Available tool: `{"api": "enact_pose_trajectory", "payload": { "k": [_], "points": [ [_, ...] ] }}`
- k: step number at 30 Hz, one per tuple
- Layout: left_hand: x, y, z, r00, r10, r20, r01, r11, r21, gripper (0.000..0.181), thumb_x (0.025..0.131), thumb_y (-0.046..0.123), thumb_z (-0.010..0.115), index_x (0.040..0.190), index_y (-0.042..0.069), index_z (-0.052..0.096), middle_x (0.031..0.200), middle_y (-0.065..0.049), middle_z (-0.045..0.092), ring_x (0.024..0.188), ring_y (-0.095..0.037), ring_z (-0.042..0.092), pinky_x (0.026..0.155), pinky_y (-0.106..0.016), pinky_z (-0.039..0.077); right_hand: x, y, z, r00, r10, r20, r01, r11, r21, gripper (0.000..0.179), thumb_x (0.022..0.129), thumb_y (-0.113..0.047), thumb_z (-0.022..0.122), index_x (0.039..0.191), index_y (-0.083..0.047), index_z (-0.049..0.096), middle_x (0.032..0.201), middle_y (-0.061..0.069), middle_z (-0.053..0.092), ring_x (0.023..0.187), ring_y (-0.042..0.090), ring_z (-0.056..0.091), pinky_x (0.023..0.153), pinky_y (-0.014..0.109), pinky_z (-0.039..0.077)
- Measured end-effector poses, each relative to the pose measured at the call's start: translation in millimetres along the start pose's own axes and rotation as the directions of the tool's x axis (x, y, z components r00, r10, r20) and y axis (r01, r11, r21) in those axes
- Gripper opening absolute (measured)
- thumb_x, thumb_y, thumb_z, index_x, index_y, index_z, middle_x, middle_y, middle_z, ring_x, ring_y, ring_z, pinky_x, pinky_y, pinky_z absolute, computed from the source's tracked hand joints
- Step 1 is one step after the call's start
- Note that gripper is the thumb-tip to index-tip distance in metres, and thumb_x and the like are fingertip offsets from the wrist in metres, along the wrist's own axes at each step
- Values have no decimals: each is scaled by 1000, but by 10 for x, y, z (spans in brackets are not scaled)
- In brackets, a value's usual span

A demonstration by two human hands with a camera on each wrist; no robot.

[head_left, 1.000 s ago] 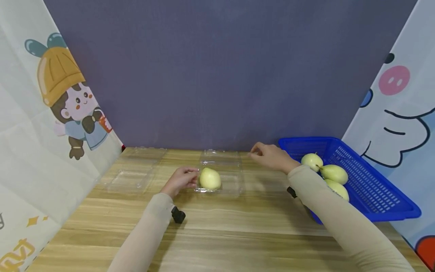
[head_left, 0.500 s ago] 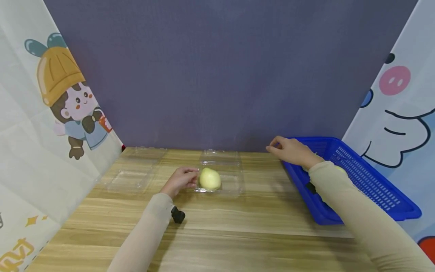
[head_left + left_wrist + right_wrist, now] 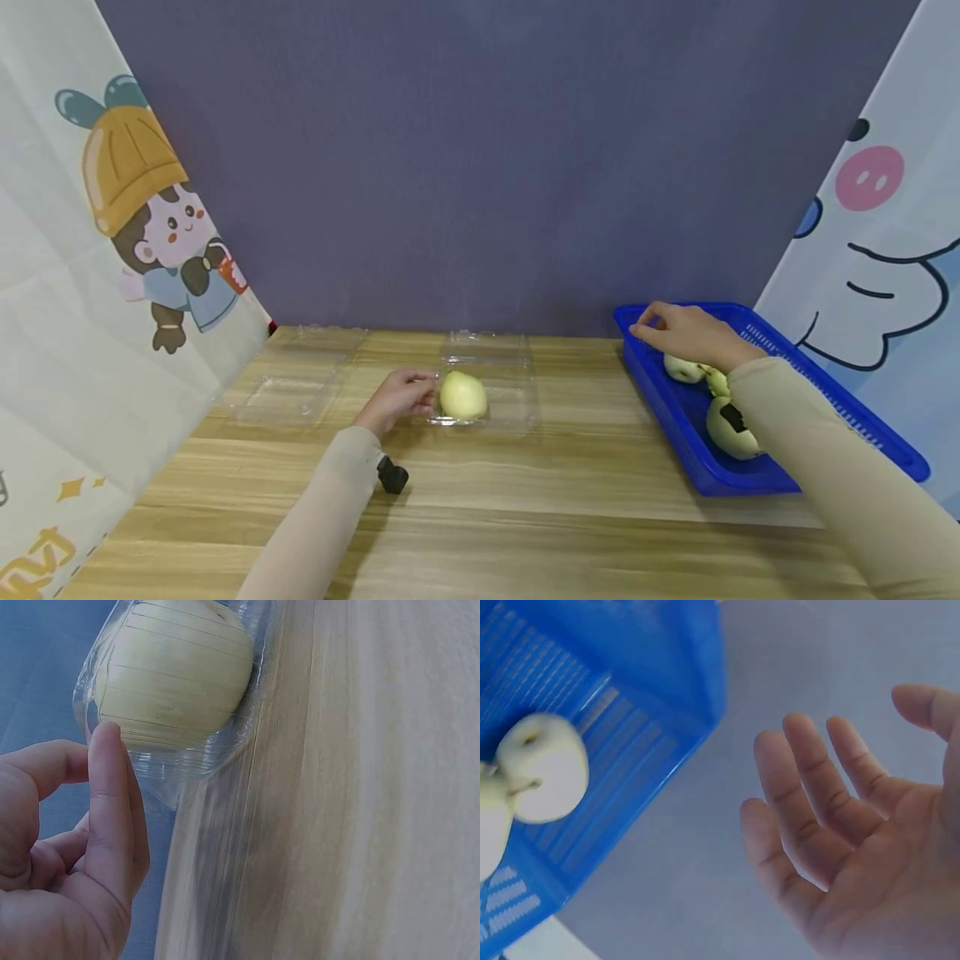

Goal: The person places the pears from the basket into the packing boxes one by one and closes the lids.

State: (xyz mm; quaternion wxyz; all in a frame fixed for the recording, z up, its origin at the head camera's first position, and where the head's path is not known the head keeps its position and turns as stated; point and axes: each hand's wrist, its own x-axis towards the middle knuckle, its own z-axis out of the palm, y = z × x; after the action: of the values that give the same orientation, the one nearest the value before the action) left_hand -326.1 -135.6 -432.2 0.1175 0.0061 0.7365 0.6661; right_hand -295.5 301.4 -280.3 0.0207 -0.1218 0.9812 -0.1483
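Note:
A pale yellow-green pear point(image 3: 462, 396) sits in the left part of a clear plastic clamshell box point(image 3: 512, 406) with its lid laid back. My left hand point(image 3: 399, 398) is at the box's left side. In the left wrist view its fairly straight fingers point(image 3: 109, 802) touch the clear wall beside the pear; where the thumb tip lies is hard to tell. My right hand point(image 3: 692, 333) hovers over the blue basket point(image 3: 667, 412), holding nothing. Its fingers point(image 3: 810, 780) are spread and slightly bent in the right wrist view. Pears point(image 3: 727, 429) lie in the basket, partly hidden by my right arm.
A second clear clamshell box point(image 3: 281, 396) lies with its lid back on the left of the wooden table point(image 3: 480, 517). A grey-blue backdrop point(image 3: 480, 167) rises behind the table, and printed cloths hang at both sides.
My right hand has moved right, from beside the clamshell box to over the blue basket. My left hand and the pear in the box have stayed in place.

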Motion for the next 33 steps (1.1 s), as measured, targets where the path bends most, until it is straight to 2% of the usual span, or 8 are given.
{"api": "enact_pose_trajectory", "payload": {
  "k": [5,10,14,20,22,25,29,33],
  "points": [
    [-4,5,-4,1000,-3,1,3,1000,5,34,102,7,56,131,-11,55,92,-12,64,75,-14,62,67,-23,59,-67,170,-28,1000,7,18,-7,1000,-16,59,100,-58,48,123,-5,61,120,18,65,109,42,59,78,58,51],
    [16,-12,-25,1000,-5,-1,5,1000,13,35,101,7,58,131,-10,56,89,-11,65,74,-13,62,65,-22,58,-113,298,-41,1000,-11,23,11,1000,-27,54,101,-52,53,118,-3,63,112,15,67,99,35,63,77,52,53],
    [27,-28,-33,1000,-3,3,3,1000,8,35,101,6,57,131,-12,55,89,-11,65,74,-14,62,66,-23,59,-169,379,-72,998,-16,63,19,998,-53,52,99,-50,58,117,-1,63,102,10,68,90,29,64,73,49,54],
    [32,-29,-25,1000,-4,2,4,1000,-7,34,101,6,57,131,-12,55,91,-12,64,75,-14,62,67,-24,59,-253,543,-95,990,-19,142,36,992,-117,54,95,-47,65,117,3,63,103,13,70,92,34,65,76,52,55],
    [29,-30,-22,1000,2,5,-2,1000,-6,35,101,6,57,131,-13,54,91,-12,64,74,-14,62,67,-24,59,-272,605,-97,985,-15,172,36,992,-120,57,94,-48,66,117,4,63,102,12,69,91,32,65,75,52,55],
    [27,-31,-19,1000,1,5,-1,1000,-11,35,101,6,57,131,-13,55,91,-12,64,74,-14,62,67,-24,59,-306,693,-98,974,1,227,24,994,-107,58,93,-47,68,118,5,63,106,17,68,97,37,64,78,54,54],
    [35,-35,-19,1000,-2,7,2,1000,-12,34,101,6,57,131,-12,55,91,-11,64,74,-14,62,67,-24,59,-353,779,-95,955,35,293,-2,994,-111,61,90,-47,70,119,6,62,113,30,64,106,52,58,83,61,52],
    [41,-33,-13,1000,-7,13,7,1000,-10,35,101,7,57,132,-10,55,92,-11,64,75,-14,62,68,-24,59,-398,842,-83,928,78,365,-45,994,-98,65,89,-45,73,120,9,58,122,42,52,110,58,53,84,61,52]
  ]
}}
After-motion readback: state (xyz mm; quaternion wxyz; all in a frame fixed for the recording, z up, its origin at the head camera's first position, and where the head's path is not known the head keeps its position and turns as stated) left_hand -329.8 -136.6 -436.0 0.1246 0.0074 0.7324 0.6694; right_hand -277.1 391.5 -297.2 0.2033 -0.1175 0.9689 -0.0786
